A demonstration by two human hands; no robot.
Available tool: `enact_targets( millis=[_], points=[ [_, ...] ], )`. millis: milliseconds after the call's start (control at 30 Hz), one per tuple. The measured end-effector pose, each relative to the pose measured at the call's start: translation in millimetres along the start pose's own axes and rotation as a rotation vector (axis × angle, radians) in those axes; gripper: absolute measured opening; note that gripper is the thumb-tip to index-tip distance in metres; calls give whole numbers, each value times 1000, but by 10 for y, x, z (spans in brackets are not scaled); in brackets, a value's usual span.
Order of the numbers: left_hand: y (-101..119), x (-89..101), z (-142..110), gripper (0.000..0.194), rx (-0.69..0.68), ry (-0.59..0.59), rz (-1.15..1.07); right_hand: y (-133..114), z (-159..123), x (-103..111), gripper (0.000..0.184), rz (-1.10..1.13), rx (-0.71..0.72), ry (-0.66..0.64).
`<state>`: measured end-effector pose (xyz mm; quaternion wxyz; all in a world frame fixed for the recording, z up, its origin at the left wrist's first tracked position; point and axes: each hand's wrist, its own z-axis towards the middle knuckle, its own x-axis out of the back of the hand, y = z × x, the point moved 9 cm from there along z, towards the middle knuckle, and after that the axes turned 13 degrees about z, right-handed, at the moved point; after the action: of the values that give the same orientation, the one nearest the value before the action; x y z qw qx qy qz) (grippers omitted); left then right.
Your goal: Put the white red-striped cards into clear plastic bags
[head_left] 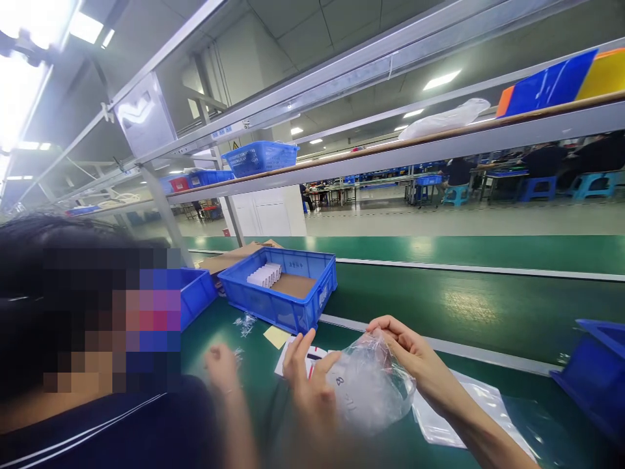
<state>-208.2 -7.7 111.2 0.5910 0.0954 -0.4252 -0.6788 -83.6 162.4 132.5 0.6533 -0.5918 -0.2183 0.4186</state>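
Note:
My right hand (401, 344) pinches the gathered top of a clear plastic bag (368, 394), which hangs low over the green work surface. Dark handwritten marks show on the bag; its whitish contents cannot be made out through the plastic. Just left of it, my left hand (312, 381) has its fingers raised and spread, holding nothing; whether it touches the bag is unclear. Behind that hand lies a white item with red and black marks (293, 355), partly covered. Flat clear plastic bags (469, 404) lie under my right forearm.
A co-worker sits close at left, their blurred hand (222, 368) near small clear pieces (245, 324). A blue bin (273, 309) holds several white parts. Beside it is a yellow paper (276, 337). Another blue bin (593, 371) stands right. A shelf (390, 156) crosses above.

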Motion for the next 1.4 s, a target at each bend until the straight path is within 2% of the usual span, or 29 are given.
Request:
enact_targets(
  millis=[67, 167, 233, 300, 367, 467, 533, 633, 700, 767, 833, 967, 1033, 1100, 1167, 1267, 1333, 1400],
  points=[
    [43, -10, -73, 43, 19, 48, 14, 32, 13, -17, 36, 11, -5, -8],
    [22, 11, -31, 38, 38, 61, 13, 40, 9, -39, 35, 13, -6, -10],
    [-14, -23, 39, 31, 46, 7, 3, 25, -2, -50, 36, 2, -2, -6],
    [-74, -117, 91, 25, 78, -99, -40, 7, -12, -55, 38, -12, 4, -1],
    [-147, -201, 110, 27, 138, -179, -126, 3, -18, -57, 40, -27, 8, -1],
    [-236, -232, 97, 43, 231, -162, -240, 28, -20, -59, 41, -44, 5, -9],
    [-230, -274, 65, 47, 234, -168, -271, 45, -21, -60, 41, -47, 5, -13],
    [-198, -346, 26, 41, 185, -211, -271, 50, -31, -61, 42, -48, 11, -13],
    [-262, -335, 74, 36, 179, -233, -261, 43, -45, -58, 43, -52, 15, -9],
    [-414, -237, 251, 33, 195, -242, -258, 34, -64, -48, 43, -57, 18, -3],
    [-631, -56, 568, 28, 214, -229, -247, 23, -85, -31, 45, -59, 19, 7],
    [-1121, 309, 1293, 35, 250, -171, -220, 0, -125, 9, 45, -58, 20, 32],
    [-1353, 406, 1499, 35, 272, -149, -210, -14, -145, 25, 44, -62, 25, 43],
    [-1570, 485, 1561, 38, 288, -112, -208, -24, -163, 35, 43, -73, 34, 52],
    [-1771, 588, 1518, 45, 300, -53, -218, -27, -178, 41, 43, -94, 46, 59],
    [-2005, 798, 1372, 76, 317, 46, -242, -27, -192, 86, 44, -157, 76, 70],
    [-2072, 936, 1282, 87, 330, 84, -239, -49, -189, 207, 44, -228, 114, 99],
    [-2056, 1044, 1231, 81, 344, 76, -200, -123, -168, 446, 44, -325, 175, 165]
  ],
)
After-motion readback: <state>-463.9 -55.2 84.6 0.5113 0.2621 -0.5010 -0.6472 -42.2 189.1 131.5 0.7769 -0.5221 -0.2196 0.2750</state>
